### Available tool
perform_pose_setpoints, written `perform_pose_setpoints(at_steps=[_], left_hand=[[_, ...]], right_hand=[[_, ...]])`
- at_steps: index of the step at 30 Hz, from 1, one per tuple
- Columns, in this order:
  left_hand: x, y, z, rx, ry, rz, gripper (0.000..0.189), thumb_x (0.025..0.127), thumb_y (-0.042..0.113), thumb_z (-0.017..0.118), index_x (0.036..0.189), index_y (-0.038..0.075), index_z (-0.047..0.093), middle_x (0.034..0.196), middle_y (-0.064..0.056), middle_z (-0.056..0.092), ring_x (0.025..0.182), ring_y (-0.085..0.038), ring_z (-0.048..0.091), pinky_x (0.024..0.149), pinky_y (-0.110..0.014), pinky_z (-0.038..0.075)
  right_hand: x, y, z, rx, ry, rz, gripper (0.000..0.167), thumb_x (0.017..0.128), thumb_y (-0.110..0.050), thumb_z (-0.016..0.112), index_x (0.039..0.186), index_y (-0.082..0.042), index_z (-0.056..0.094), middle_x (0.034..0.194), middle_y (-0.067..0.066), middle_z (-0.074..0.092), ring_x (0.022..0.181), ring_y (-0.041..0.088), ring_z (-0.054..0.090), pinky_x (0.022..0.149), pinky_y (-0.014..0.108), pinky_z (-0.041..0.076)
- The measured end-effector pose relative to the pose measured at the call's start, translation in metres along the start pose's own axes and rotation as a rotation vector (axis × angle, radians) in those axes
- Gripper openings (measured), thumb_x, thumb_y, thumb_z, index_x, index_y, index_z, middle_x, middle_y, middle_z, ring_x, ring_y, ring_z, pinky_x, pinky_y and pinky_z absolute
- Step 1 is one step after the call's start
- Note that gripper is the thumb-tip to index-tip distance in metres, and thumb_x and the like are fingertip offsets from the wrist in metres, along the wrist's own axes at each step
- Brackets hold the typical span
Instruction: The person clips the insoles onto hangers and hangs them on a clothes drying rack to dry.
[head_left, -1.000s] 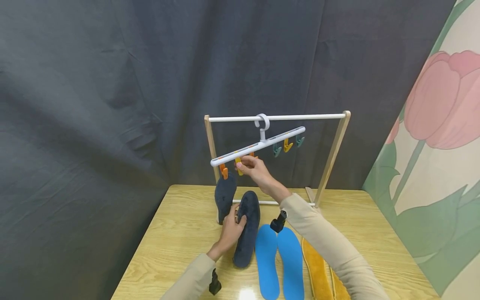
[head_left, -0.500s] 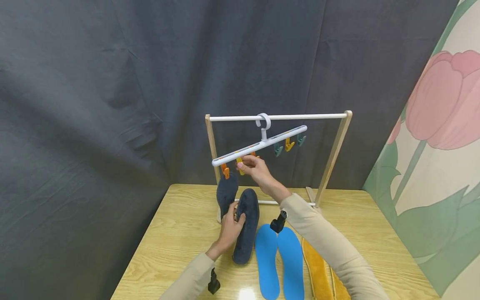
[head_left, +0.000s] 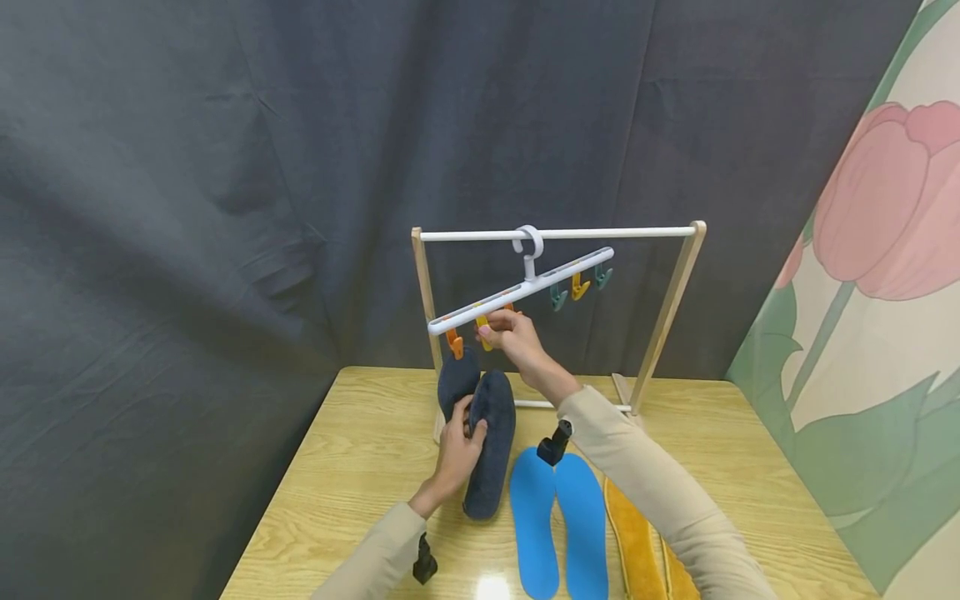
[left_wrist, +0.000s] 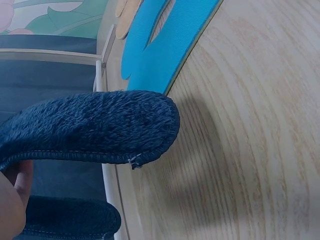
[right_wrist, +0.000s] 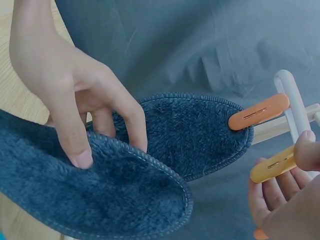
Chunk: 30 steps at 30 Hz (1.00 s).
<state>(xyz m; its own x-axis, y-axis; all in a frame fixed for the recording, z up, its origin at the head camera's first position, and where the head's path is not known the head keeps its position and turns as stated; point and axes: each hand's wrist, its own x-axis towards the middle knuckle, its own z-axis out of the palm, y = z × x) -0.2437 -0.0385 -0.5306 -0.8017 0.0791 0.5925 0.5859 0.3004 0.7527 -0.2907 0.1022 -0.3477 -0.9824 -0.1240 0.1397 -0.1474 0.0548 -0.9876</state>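
My left hand [head_left: 459, 450] pinches the edge of a dark blue fuzzy insole [head_left: 491, 446], held tilted with its upper end below the hanger. In the left wrist view its lower end hangs over the table with a shadow beside it. My right hand [head_left: 517, 337] pinches a yellow clip [right_wrist: 274, 165] under the white hanger [head_left: 521, 292]. A matching dark blue insole [right_wrist: 195, 135] hangs from the orange clip [right_wrist: 259, 111] at the hanger's left end, partly hidden behind my left hand. The upper end of the held insole is close to the yellow clip but apart from it.
The hanger hooks over the white rod [head_left: 600, 234] of a wooden-legged rack [head_left: 667, 321] and tilts down to the left. Green clips [head_left: 558, 298] and another yellow clip [head_left: 580, 287] hang at its right. Blue insoles [head_left: 534, 525] and mustard insoles [head_left: 633, 542] lie on the table [head_left: 330, 467].
My left hand has raised the held insole a little toward the hanger, and it now overlaps the hanging insole more. My right hand stays at the yellow clip.
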Motion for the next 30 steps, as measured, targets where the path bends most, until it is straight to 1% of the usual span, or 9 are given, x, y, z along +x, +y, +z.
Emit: perform_pose_setpoints(at_steps=[4,8,11,14,17,19,22,25,30], left_hand=[[0.002,0.000,-0.001,-0.017,-0.018,0.000,0.041,0.099,0.005,0.059,0.139,0.003,0.047,0.102,-0.012,0.069,0.067,-0.012,0.061,0.055,-0.024,0.048],[0.004,0.002,-0.002,-0.019,-0.020,0.001,0.041,0.100,0.007,0.058,0.139,0.003,0.046,0.105,-0.013,0.069,0.074,-0.015,0.064,0.059,-0.026,0.050],[0.006,0.004,-0.002,-0.026,-0.019,-0.006,0.040,0.101,0.009,0.057,0.139,0.004,0.046,0.102,-0.011,0.068,0.072,-0.013,0.064,0.058,-0.025,0.050],[0.008,0.006,-0.002,-0.027,-0.013,-0.008,0.040,0.102,0.012,0.056,0.139,0.004,0.046,0.098,-0.010,0.068,0.065,-0.012,0.060,0.054,-0.025,0.048],[0.009,0.008,-0.002,-0.034,-0.008,-0.012,0.040,0.103,0.013,0.056,0.139,0.004,0.045,0.100,-0.011,0.067,0.065,-0.013,0.061,0.054,-0.025,0.048],[0.010,0.008,-0.002,-0.038,-0.004,-0.021,0.040,0.103,0.013,0.056,0.140,0.003,0.044,0.103,-0.013,0.068,0.069,-0.015,0.063,0.055,-0.026,0.049],[0.011,0.009,-0.002,-0.039,0.001,-0.038,0.041,0.103,0.014,0.056,0.140,0.003,0.044,0.107,-0.014,0.067,0.074,-0.018,0.065,0.057,-0.026,0.049],[0.011,0.010,-0.002,-0.031,0.007,-0.044,0.041,0.103,0.015,0.056,0.140,0.003,0.043,0.106,-0.014,0.067,0.072,-0.018,0.064,0.055,-0.025,0.048],[0.012,0.012,-0.001,-0.034,0.016,-0.037,0.041,0.103,0.015,0.055,0.140,0.003,0.043,0.103,-0.013,0.067,0.065,-0.013,0.059,0.051,-0.024,0.044]], right_hand=[[0.001,-0.001,0.000,0.017,-0.006,0.019,0.032,0.098,-0.004,0.061,0.127,0.006,0.058,0.117,0.026,0.062,0.086,0.015,0.067,0.098,0.042,0.047],[0.001,-0.002,0.000,0.028,-0.011,0.025,0.029,0.098,-0.004,0.061,0.125,0.006,0.058,0.119,0.026,0.062,0.085,0.014,0.066,0.098,0.042,0.046],[0.001,-0.002,0.000,0.032,-0.007,0.032,0.028,0.098,-0.005,0.060,0.124,0.006,0.058,0.115,0.023,0.065,0.089,0.018,0.067,0.097,0.040,0.047],[0.002,-0.003,0.002,0.045,-0.004,0.044,0.029,0.099,-0.005,0.059,0.125,0.008,0.056,0.111,0.020,0.066,0.099,0.031,0.066,0.096,0.039,0.047],[0.002,-0.004,0.003,0.054,-0.002,0.050,0.032,0.099,-0.004,0.058,0.127,0.011,0.054,0.111,0.021,0.066,0.109,0.041,0.061,0.097,0.039,0.047],[0.002,-0.004,0.004,0.057,0.002,0.054,0.032,0.100,-0.004,0.058,0.127,0.011,0.054,0.110,0.020,0.067,0.110,0.042,0.061,0.097,0.039,0.047],[0.002,-0.004,0.004,0.054,0.007,0.063,0.030,0.099,-0.004,0.058,0.126,0.009,0.055,0.106,0.016,0.067,0.102,0.033,0.065,0.097,0.039,0.047],[0.002,-0.005,0.004,0.054,0.010,0.072,0.027,0.100,-0.006,0.058,0.124,0.007,0.057,0.102,0.010,0.068,0.094,0.022,0.067,0.095,0.038,0.048],[0.002,-0.005,0.004,0.057,0.014,0.066,0.024,0.100,-0.006,0.058,0.120,0.006,0.058,0.099,0.009,0.068,0.091,0.019,0.067,0.093,0.036,0.048]])
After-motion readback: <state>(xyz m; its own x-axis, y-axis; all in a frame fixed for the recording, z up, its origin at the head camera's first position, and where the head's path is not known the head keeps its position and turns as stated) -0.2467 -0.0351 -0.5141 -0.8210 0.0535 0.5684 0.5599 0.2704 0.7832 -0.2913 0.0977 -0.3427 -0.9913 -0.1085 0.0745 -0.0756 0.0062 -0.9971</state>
